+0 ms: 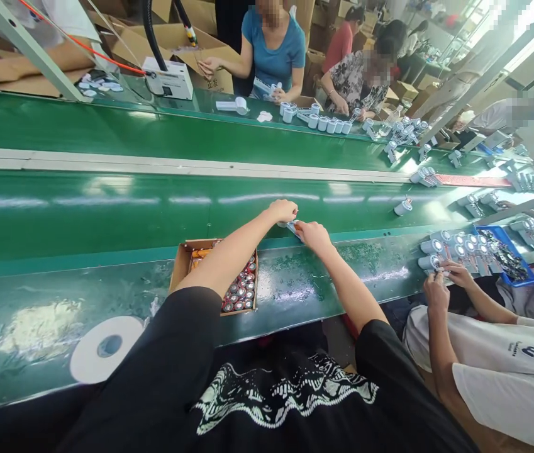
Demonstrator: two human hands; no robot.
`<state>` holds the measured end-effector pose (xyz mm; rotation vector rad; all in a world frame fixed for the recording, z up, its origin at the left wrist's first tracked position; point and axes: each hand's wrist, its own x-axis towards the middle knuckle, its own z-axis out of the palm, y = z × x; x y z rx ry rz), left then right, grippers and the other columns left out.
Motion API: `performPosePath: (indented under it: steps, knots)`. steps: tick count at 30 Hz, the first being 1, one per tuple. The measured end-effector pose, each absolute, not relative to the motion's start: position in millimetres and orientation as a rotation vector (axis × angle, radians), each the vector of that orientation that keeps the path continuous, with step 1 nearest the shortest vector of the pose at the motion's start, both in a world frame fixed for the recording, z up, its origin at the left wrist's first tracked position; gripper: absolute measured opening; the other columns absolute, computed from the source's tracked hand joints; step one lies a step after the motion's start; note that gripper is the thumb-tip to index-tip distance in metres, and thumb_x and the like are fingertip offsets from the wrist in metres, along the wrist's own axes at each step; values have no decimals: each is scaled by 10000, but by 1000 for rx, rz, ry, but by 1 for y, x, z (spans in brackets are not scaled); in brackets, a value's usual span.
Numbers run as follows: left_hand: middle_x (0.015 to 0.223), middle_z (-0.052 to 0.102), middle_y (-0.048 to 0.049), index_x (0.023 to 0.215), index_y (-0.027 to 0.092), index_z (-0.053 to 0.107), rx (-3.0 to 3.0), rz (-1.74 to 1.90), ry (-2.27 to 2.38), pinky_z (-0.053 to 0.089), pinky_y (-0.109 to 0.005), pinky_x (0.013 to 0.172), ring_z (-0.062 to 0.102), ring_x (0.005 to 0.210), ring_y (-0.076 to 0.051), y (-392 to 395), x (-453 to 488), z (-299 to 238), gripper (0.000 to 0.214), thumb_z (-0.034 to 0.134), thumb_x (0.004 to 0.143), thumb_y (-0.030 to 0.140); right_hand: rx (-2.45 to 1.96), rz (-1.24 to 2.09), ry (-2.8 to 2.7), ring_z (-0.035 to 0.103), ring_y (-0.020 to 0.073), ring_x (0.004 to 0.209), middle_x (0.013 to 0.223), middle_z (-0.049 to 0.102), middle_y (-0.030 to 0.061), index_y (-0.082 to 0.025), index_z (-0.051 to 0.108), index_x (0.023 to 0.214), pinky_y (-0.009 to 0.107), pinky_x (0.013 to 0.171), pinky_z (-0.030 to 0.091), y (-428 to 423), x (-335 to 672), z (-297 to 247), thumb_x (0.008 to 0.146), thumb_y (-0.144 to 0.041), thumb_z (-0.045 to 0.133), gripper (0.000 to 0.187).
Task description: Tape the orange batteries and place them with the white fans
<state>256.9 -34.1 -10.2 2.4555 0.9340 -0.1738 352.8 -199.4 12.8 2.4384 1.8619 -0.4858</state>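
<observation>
Both my arms reach forward over the near green ledge toward the conveyor belt (106, 214). My left hand (283, 210) is closed in a fist on a small white part at the belt's near edge. My right hand (312, 234) is closed beside it, pinching the same small pale part (294, 225) between the two hands. What the part is stays too small to tell. Under my left forearm sits a cardboard box (179, 261) with several round red and silver pieces (241, 292).
A white tape roll (106, 348) lies on the near ledge at left. One white cylinder (402, 206) rides the belt. A co-worker's hands (441, 280) at right handle white cylinders (436, 246) beside a blue tray (507, 255). Other people work across the belt.
</observation>
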Motion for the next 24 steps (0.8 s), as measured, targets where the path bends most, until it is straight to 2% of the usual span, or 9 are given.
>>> performPosePath:
  steps: [3, 8, 11, 13, 14, 16, 19, 21, 24]
  knots:
    - [1249, 740, -124, 1176, 151, 742, 2383, -110, 1002, 562, -521, 1074, 705, 1160, -279, -44, 261, 0, 289, 721, 1041, 406, 2332, -482, 1819, 719, 313, 1218, 1323, 749, 172, -266, 678, 1471, 380, 996, 532, -186, 344, 16, 1120, -409, 554, 399]
    - [1372, 723, -177, 1370, 142, 676, 2315, 247, 952, 524, -438, 1133, 667, 1293, -296, -84, 228, 41, 370, 650, 1022, 264, 2212, -484, 1805, 710, 307, 1253, 1357, 728, 187, -148, 727, 1362, 471, 1071, 558, -173, 342, 26, 1125, -424, 569, 398]
    - [1431, 711, -126, 1370, 191, 703, 2308, 516, 850, 476, -413, 1206, 629, 1358, -291, -124, 141, 49, 387, 621, 1020, 333, 2191, -463, 1862, 694, 276, 1279, 1411, 707, 137, -153, 722, 1329, 509, 1116, 559, -172, 348, 29, 1117, -429, 623, 362]
    - [1341, 752, -111, 1294, 225, 751, 2250, 691, 900, 515, -435, 1168, 677, 1270, -307, -151, 54, 34, 375, 582, 1042, 446, 2210, -422, 1903, 692, 268, 1290, 1434, 699, 145, -137, 726, 1316, 487, 1132, 552, -175, 349, 30, 1105, -355, 648, 313]
    - [1235, 781, -112, 1191, 239, 795, 2128, 885, 944, 533, -444, 1141, 709, 1180, -322, -164, 5, 21, 368, 629, 1016, 517, 2226, -398, 1918, 703, 267, 1275, 1416, 712, 163, -125, 739, 1299, 459, 1125, 553, -177, 349, 32, 1099, -301, 640, 284]
    - [1130, 796, -109, 1071, 274, 827, 1960, 1072, 1170, 552, -471, 1114, 728, 1100, -345, -191, -92, -10, 398, 716, 937, 632, 2257, -355, 1954, 747, 270, 1201, 1314, 762, 197, -116, 789, 1222, 387, 1076, 562, -184, 346, 36, 1075, -206, 600, 256]
    - [1154, 803, -120, 1011, 297, 839, 1889, 997, 1516, 489, -554, 1196, 691, 1209, -409, -237, -205, -53, 428, 809, 809, 673, 2287, -306, 2048, 806, 295, 1024, 1089, 823, 196, -180, 851, 1050, 356, 934, 599, -189, 347, 42, 1007, -207, 572, 283]
    - [1334, 768, -118, 1134, 300, 837, 1880, 881, 1653, 419, -577, 1259, 628, 1335, -432, -266, -245, -70, 484, 818, 789, 639, 2330, -258, 2117, 816, 318, 907, 1022, 831, 183, -232, 847, 959, 405, 851, 625, -182, 352, 42, 957, -272, 536, 314]
    - [1648, 553, -101, 1450, 283, 719, 1880, 632, 1748, 294, -593, 1327, 451, 1536, -437, -291, -262, -81, 596, 672, 927, 566, 2454, -214, 2185, 765, 336, 658, 759, 776, 134, -314, 766, 767, 489, 732, 624, -160, 360, 37, 836, -399, 501, 286]
